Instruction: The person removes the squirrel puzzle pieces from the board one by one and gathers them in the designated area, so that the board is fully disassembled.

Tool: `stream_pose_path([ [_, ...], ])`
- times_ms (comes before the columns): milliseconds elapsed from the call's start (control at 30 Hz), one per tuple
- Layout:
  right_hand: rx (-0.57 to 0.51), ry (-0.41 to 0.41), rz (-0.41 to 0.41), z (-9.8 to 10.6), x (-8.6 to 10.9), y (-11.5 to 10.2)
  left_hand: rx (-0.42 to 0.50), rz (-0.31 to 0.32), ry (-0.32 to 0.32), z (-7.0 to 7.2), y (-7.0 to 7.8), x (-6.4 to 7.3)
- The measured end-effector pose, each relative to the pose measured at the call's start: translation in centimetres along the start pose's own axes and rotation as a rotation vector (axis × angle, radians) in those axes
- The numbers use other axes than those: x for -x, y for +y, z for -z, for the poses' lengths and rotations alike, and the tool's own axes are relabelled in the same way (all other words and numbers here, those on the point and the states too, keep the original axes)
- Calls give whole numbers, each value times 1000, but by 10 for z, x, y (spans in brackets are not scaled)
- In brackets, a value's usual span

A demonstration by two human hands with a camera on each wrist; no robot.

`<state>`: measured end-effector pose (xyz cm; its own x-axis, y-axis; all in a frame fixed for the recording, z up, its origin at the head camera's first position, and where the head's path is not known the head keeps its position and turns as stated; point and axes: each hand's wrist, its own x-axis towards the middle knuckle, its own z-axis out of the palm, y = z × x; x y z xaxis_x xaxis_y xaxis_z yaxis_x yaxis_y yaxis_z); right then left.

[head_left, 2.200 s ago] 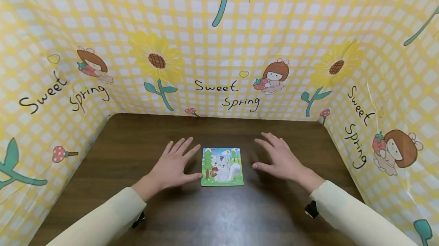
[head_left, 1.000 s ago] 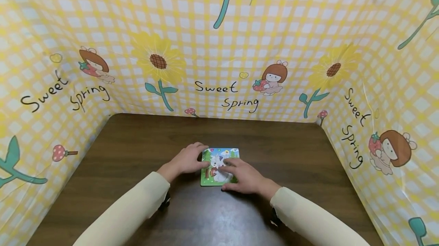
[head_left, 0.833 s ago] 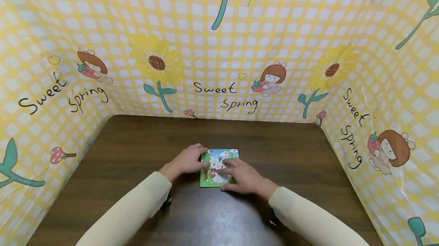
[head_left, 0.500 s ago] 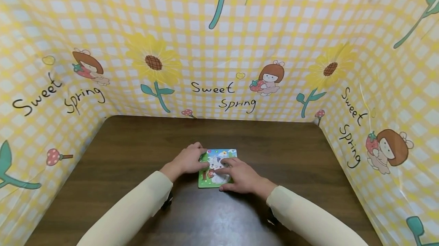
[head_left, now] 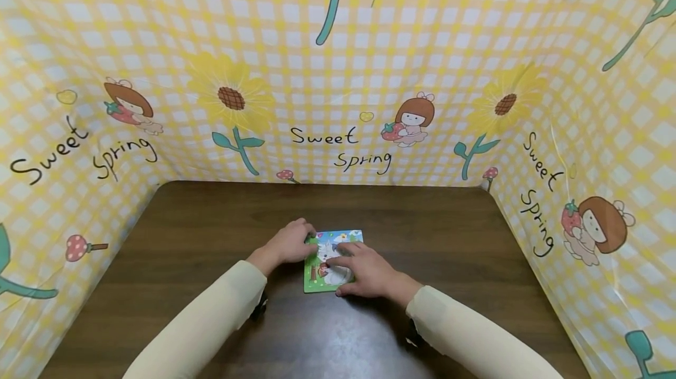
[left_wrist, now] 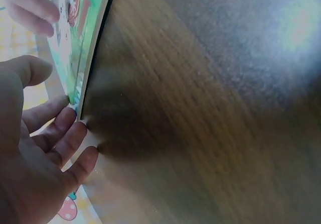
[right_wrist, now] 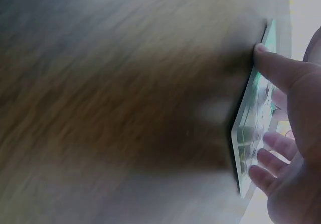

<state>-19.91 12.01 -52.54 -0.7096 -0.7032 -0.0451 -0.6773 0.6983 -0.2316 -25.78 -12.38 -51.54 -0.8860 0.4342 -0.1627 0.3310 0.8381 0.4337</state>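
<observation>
A thin square picture board (head_left: 314, 284) with a white squirrel on green lies flat on the table. At its far left corner my left hand (head_left: 285, 244) has its fingertips against the edge, and the thumb reaches over the picture's left side. In the left wrist view the bent fingers of that hand (left_wrist: 37, 148) touch the board's (left_wrist: 93, 38) corner and the tabletop. My right hand (head_left: 372, 270) spreads its fingers over the picture's right half, hiding part of the squirrel. The right wrist view shows the thumb of this hand (right_wrist: 306, 98) at the board's (right_wrist: 244, 128) edge.
The dark brown wooden table (head_left: 237, 200) is walled on three sides by a yellow checked cloth (head_left: 338, 85) printed with flowers and lettering. Pale sleeves (head_left: 206, 320) cover both forearms, with a small black piece (head_left: 259, 310) under the left cuff.
Both hands were spread apart beside the board, then came inward onto it about a second ago. Since then they stay nearly still, while the head view has shifted slightly.
</observation>
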Motion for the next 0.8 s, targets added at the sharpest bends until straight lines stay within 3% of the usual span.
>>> stream_pose_path([
  [400,-21,-65,-21,-5,-5,-1,-35,-40,-31,0,5,-8],
  [800,-10,-84,-43,-2,-11,-7,-13,28,-103,2,0,-19],
])
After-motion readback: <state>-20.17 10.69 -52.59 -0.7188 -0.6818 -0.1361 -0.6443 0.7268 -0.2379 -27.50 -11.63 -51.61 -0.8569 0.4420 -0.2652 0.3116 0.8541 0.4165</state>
